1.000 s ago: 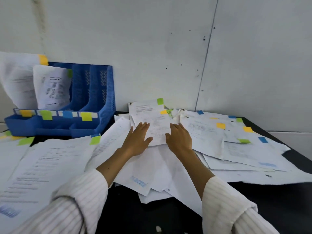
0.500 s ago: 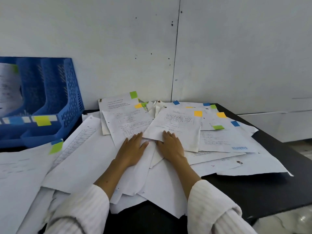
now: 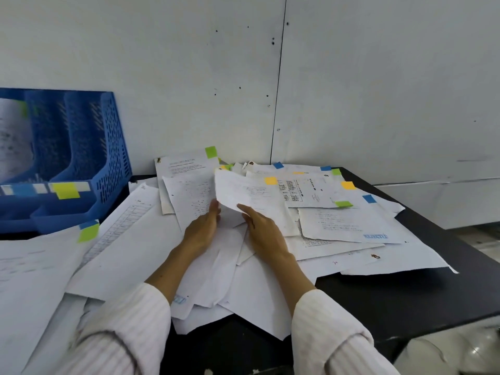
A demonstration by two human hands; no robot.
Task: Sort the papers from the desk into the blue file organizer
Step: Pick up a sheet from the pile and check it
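Loose white papers with coloured sticky tabs cover the black desk. The blue file organizer stands at the far left against the wall, with a sheet in one slot. My right hand pinches the near edge of a yellow-tabbed sheet, thumb on top, and that edge is raised off the pile. My left hand lies on the sheet below with straight fingers, its tips touching the raised corner.
The grey wall rises right behind the pile. More sheets spread over the desk's left side, one with a green and blue tab. The desk's right edge drops to the floor.
The view has swung right, so the organizer now sits at the left edge. Both hands lay flat on the pile before; my right hand has now lifted the yellow-tabbed sheet's near edge.
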